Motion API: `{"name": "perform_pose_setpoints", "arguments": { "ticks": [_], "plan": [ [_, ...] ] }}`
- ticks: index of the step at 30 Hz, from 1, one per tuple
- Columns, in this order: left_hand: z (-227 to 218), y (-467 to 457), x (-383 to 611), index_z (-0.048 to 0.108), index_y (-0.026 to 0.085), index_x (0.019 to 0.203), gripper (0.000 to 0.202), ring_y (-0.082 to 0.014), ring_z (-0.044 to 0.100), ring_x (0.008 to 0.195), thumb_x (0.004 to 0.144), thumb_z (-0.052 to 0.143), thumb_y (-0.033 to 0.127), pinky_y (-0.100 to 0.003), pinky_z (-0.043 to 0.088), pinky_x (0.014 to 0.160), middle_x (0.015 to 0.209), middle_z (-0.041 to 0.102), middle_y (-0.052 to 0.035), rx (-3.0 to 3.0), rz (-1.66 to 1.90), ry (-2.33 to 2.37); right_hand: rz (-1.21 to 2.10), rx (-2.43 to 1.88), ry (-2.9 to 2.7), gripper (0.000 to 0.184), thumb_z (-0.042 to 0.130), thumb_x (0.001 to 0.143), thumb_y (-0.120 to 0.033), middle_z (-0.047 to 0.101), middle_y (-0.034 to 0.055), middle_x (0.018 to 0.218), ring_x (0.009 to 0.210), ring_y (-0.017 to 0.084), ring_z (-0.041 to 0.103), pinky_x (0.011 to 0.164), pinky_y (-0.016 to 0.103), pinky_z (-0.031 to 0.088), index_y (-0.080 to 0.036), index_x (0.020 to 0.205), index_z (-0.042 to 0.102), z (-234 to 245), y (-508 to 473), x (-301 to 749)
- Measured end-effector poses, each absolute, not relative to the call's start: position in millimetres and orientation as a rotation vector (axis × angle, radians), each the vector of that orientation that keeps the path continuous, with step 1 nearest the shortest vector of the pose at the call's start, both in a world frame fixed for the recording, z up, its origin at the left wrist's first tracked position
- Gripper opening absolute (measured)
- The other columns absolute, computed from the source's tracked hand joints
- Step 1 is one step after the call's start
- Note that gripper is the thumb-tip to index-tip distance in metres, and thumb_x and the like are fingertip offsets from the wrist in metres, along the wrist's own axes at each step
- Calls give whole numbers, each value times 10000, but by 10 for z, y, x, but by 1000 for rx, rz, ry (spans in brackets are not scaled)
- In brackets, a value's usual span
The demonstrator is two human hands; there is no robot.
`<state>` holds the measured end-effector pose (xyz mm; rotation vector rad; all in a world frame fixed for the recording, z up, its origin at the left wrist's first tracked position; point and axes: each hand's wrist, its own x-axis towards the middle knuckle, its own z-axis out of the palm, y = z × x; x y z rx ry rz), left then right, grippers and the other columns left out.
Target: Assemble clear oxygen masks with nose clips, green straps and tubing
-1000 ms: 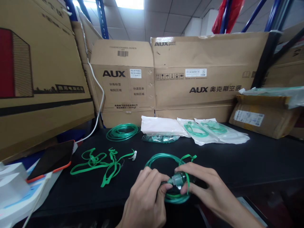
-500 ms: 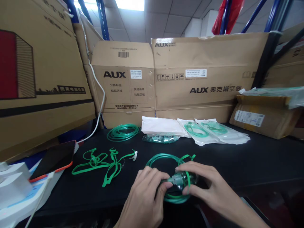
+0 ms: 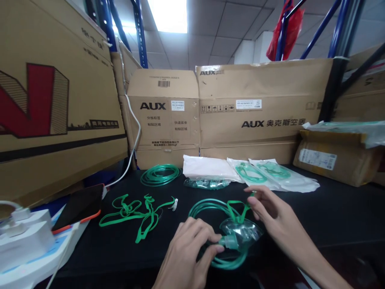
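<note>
A clear plastic mask [image 3: 240, 233] with a green connector lies on the black table [image 3: 331, 208], inside a coil of green tubing [image 3: 207, 206]. My left hand [image 3: 189, 253] is curled around the connector and tubing at the mask's near end. My right hand [image 3: 267, 210] pinches the mask's green elastic strap [image 3: 237, 210] and holds it up and away from the mask.
Loose green straps [image 3: 135, 210] lie to the left, a second tubing coil [image 3: 159, 174] and several sealed white packets [image 3: 255, 172] behind. A phone [image 3: 80, 204] and a white power strip [image 3: 27, 241] sit at the left edge. Cardboard boxes [image 3: 255, 108] wall the back.
My right hand left the mask body and moved up and right, pulling the green strap out. The mask now lies uncovered. The camera tilted slightly.
</note>
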<state>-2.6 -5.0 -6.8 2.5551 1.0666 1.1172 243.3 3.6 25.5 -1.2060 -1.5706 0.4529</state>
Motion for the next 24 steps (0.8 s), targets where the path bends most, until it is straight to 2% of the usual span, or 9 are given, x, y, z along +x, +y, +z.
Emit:
{"name": "perform_pose_setpoints", "arguments": {
  "ticks": [3, 6, 9, 11, 15, 20, 22, 24],
  "plan": [
    [-73, -61, -7, 627, 234, 940, 126, -199, 651, 901, 950, 659, 112, -357, 438, 897, 975, 705, 15, 2554, 1135, 1082, 605, -1216, -1593, 398, 553, 980, -582, 632, -12, 790, 689, 181, 637, 620, 265, 515, -256, 1203, 598, 64, -101, 2464],
    [-72, -50, 9, 637, 236, 951, 112, -203, 645, 890, 964, 643, 125, -354, 436, 855, 972, 705, 11, 2591, 1145, 1068, 663, -1203, -1722, 476, 738, 866, -532, 713, 18, 949, 886, 234, 705, 765, 302, 558, -270, 1233, 586, -26, -146, 2401],
    [-74, -32, 21, 641, 228, 947, 66, -211, 634, 883, 975, 656, 170, -354, 442, 830, 966, 706, 3, 2606, 1137, 1059, 579, -1213, -1735, 431, 777, 849, -485, 734, 30, 1088, 1007, 243, 705, 863, 309, 547, -279, 1192, 615, -44, -106, 2312],
    [-64, -25, 27, 656, 231, 969, 18, -214, 628, 878, 984, 667, 233, -348, 459, 818, 969, 713, 2, 2596, 1105, 1006, 534, -1171, -1729, 364, 745, 885, -463, 732, 24, 1114, 1008, 221, 708, 873, 287, 546, -278, 1174, 621, -62, -78, 2286],
    [64, 7, 36, 689, 264, 1033, 87, -200, 648, 930, 1019, 603, 268, -322, 497, 845, 1011, 714, 13, 2444, 1099, 973, 463, -1086, -1773, 309, 718, 920, -424, 724, 4, 1119, 992, 185, 711, 877, 248, 546, -286, 1178, 621, -115, -75, 2300],
    [521, 208, 125, 682, 269, 997, 183, -197, 663, 968, 1054, 529, 351, -336, 498, 880, 1005, 711, 23, 2379, 1081, 1209, 350, -1113, -1819, 307, 685, 943, -454, 728, 9, 1096, 915, 190, 707, 837, 270, 564, -293, 1198, 629, -101, -94, 2294],
    [724, 342, 221, 684, 264, 1042, 217, -208, 662, 1028, 1063, 511, 393, -355, 494, 927, 1058, 718, 8, 2525, 962, 1270, 323, -1152, -1821, 319, 684, 936, -471, 737, 10, 1043, 837, 192, 702, 816, 289, 572, -287, 1192, 634, -80, -95, 2284],
    [874, 490, 351, 689, 254, 1103, 265, -225, 650, 1121, 1069, 490, 425, -372, 488, 979, 1136, 723, -18, 2711, 680, 1302, 325, -1169, -1819, 331, 690, 927, -467, 742, 8, 1011, 803, 194, 701, 803, 297, 574, -283, 1196, 629, -65, -96, 2280]
  ]
}}
